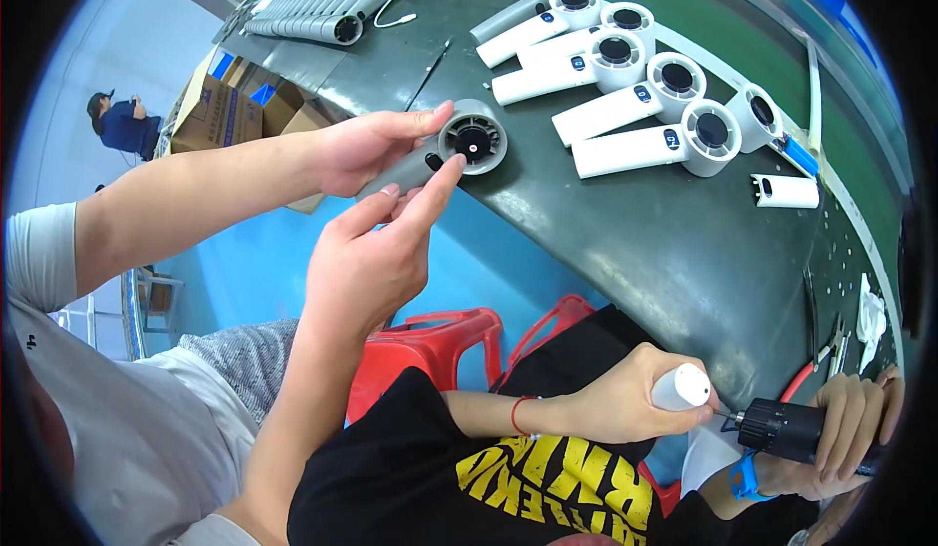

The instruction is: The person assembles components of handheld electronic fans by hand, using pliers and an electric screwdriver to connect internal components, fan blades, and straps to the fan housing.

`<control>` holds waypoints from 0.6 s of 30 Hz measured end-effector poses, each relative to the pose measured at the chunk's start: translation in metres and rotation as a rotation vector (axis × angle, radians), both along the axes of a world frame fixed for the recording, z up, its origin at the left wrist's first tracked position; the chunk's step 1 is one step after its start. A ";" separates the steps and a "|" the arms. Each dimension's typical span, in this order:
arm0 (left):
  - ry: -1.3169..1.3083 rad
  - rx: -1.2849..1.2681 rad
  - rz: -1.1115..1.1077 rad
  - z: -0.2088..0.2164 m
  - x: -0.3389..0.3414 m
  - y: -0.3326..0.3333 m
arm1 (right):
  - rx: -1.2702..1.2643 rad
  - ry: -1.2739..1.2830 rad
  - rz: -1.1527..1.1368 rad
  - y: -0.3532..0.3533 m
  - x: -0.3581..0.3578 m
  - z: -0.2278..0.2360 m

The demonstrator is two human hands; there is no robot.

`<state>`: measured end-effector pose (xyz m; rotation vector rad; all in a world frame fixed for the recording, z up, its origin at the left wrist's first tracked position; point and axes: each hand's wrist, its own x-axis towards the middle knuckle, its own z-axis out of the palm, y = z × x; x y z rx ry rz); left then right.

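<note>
Up close, the right hand [376, 253] sets its index fingertip at the hub [473, 144] of the grey fan [446, 143], other fingers bunched, grip impossible to tell; just beyond, the left hand [376, 146] clasps the handle [405, 168] at the table's [586, 219] near edge. It looks like a check of the fan head, calling for a steady left hold; the handle's lower end is hidden, and farther back white fans [606, 114] overlap.

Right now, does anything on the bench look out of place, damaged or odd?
One thing: toward the right of the bench, a fan head has an exposed blue cylinder, perhaps a battery, where its neighbours have white handles; a loose white shell lies beside it. It may just be unassembled. I see nothing spilled.
</note>
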<state>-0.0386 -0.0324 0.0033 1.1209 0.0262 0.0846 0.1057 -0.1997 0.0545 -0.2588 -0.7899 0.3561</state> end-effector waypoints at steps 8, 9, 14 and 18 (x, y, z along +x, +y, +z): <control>-0.017 0.116 -0.001 0.006 0.003 -0.004 | -0.130 -0.239 0.338 -0.007 0.016 0.014; -0.016 0.116 -0.001 0.006 0.001 -0.002 | -0.130 -0.238 0.337 -0.012 0.012 0.009; -0.037 0.162 -0.065 -0.013 -0.004 0.014 | -0.017 -0.152 0.064 -0.009 -0.002 0.004; -0.083 0.437 0.071 -0.005 -0.006 0.019 | 0.103 -0.054 0.101 0.009 0.007 0.021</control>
